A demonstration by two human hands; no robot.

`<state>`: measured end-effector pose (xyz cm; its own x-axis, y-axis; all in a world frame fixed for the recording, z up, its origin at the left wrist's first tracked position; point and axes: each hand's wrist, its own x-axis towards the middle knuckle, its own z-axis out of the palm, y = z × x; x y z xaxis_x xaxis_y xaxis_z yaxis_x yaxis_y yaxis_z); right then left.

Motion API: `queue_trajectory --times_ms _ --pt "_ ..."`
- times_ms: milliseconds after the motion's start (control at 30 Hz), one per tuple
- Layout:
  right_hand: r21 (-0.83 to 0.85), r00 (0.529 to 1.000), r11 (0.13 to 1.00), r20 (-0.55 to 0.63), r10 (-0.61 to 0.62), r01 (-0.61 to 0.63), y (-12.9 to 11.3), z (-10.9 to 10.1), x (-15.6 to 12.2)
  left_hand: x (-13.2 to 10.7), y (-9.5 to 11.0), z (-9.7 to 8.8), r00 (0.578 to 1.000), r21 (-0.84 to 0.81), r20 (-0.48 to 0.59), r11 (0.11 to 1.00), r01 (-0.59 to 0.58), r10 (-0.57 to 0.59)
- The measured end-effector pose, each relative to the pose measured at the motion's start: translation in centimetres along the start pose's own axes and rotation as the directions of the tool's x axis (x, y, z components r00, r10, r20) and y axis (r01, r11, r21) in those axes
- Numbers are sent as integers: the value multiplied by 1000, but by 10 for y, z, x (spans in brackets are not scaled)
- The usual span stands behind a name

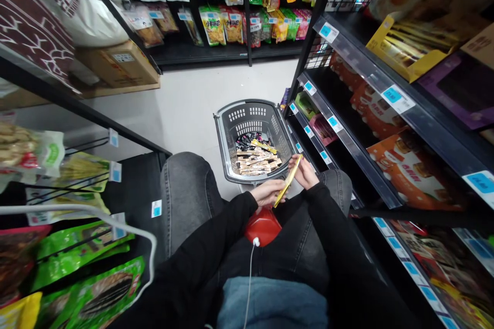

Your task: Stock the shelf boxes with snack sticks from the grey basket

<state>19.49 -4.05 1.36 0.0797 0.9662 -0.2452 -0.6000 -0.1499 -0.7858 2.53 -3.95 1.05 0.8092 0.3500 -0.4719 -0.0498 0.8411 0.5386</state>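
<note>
a slim yellow packet sits between both hands, just near of the grey basket on the floor and above the person's knees, tilted so its upper end points far and right; it looks thin, flat and very light, probably a glossy film wrap that flexes easily and could slip, so the ends and long edges seem the safest places to grip, rather than squeezing the middle where the contents might snap; the left hand lies palm up under the lower end with its fingers curled around it, while the right hand pinches the upper end between thumb and fingers; both forearms in black sleeves come in from the near side and meet at the middle, elbows bent; more stick packets lie piled in the basket, and a red device with a white cable rests on the lap just near of the hands
</note>
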Motion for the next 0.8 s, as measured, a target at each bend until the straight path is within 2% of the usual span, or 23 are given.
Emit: queue_trajectory --times_ms 67,133,200,233,300,400,467,533,600,733,800 --pt "-62 1000 998 0 19 -19 1 1 -1 4 3 -4 979 174 -154 979 -105 132" --pt "-160 999 986 -23 46 -49 3 1 -1 7 6 -10 916 403 -263 897 -182 304" --pt "-269 995 959 -73 69 -86 7 0 0 9 8 -16 858 579 -288 791 -199 426" --pt "-316 992 943 -105 75 -105 10 0 0 10 8 -18 845 628 -280 753 -198 456" --pt "-383 985 913 -151 86 -138 13 1 1 11 8 -21 851 669 -261 721 -180 455" --pt "-431 981 888 -167 95 -159 15 2 0 11 8 -23 902 655 -243 746 -120 358" --pt "-414 979 898 -189 74 -148 16 2 1 11 10 -25 919 658 -241 749 -83 313" --pt "-361 972 925 -232 31 -116 15 0 1 10 13 -27 918 699 -241 712 -62 316" --pt "-307 957 949 -290 -17 -76 13 -3 3 9 15 -27 908 779 -228 625 -46 351" --pt "-289 912 956 -403 -75 -49 9 -12 6 5 18 -22 878 928 -161 372 -21 452" --pt "-306 882 951 -460 -101 -51 7 -15 7 3 21 -19 863 947 -181 319 24 472"
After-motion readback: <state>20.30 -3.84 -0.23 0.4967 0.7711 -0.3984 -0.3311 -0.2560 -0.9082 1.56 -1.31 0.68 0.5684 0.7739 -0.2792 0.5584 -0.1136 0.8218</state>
